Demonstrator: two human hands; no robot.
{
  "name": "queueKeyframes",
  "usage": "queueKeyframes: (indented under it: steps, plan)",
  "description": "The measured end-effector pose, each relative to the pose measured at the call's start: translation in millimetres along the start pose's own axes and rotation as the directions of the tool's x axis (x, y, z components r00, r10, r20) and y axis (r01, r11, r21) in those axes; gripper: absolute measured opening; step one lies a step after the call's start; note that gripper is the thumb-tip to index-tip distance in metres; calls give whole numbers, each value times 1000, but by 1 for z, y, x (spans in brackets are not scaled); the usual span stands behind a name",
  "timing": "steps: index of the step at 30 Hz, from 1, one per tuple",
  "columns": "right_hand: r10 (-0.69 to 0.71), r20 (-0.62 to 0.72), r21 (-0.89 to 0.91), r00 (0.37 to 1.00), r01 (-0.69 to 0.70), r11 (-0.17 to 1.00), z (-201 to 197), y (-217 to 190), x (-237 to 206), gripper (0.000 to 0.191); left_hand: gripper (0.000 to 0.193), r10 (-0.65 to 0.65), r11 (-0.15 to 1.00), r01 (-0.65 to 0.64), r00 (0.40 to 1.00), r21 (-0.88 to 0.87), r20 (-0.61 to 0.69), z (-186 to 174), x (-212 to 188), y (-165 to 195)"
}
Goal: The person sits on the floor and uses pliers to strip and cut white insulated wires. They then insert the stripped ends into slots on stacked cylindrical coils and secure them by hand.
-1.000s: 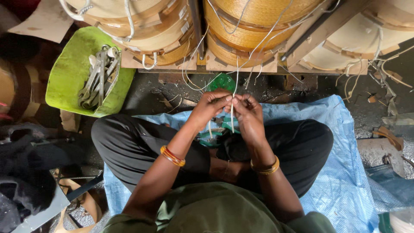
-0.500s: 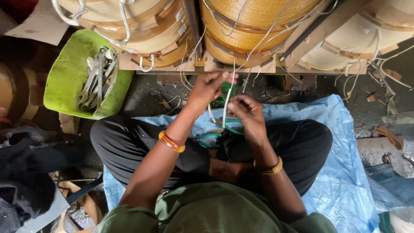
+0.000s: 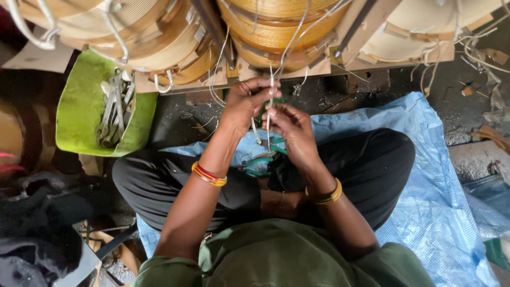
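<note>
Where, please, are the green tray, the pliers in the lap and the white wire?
green tray (image 3: 79, 114), head view, bare inner wall.
pliers (image 3: 258, 163), head view, green handles.
white wire (image 3: 270, 103), head view, stretch between the hands.

An olive-green top (image 3: 281, 258) and black trousers (image 3: 372, 165) are worn; orange-red bangles (image 3: 209, 174) circle the left wrist, gold bangles (image 3: 328, 195) the right.

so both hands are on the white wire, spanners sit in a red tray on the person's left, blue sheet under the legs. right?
Not quite: the tray is green, not red, as the head view shows. The rest holds: left hand and right hand are on the white wire, spanners lie in that tray on the left, blue sheet under the legs.
</note>
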State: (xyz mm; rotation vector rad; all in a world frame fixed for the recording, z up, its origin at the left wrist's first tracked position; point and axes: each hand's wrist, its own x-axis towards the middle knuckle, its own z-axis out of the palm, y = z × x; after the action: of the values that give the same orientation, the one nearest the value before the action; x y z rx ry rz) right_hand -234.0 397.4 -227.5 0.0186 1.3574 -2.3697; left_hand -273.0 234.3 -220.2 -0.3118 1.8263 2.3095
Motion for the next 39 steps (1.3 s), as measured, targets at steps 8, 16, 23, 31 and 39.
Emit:
queueKeyframes:
  steps: [8,16,23,31,39]
  plan:
    - [-23,-7,-54,1000,23,998,2,-9,-4,19,17,147,984,-153,987,-93,-68,18,15,1]
    - [21,-23,110,1000,-18,994,0,-3,-4,16,22,-7,998,8,1000,-69,12,13,-5,5]
    - [-94,-15,26,995,94,995,-3,-4,-14,14,18,79,940,-97,994,-326,-69,18,37,-12]
    - [-50,4,35,999,50,998,8,-7,-7,14,26,-124,980,126,992,-152,27,18,-7,-1]
    - [50,-100,32,994,-47,998,-10,-11,-2,36,31,33,995,-27,998,-97,57,8,15,0]
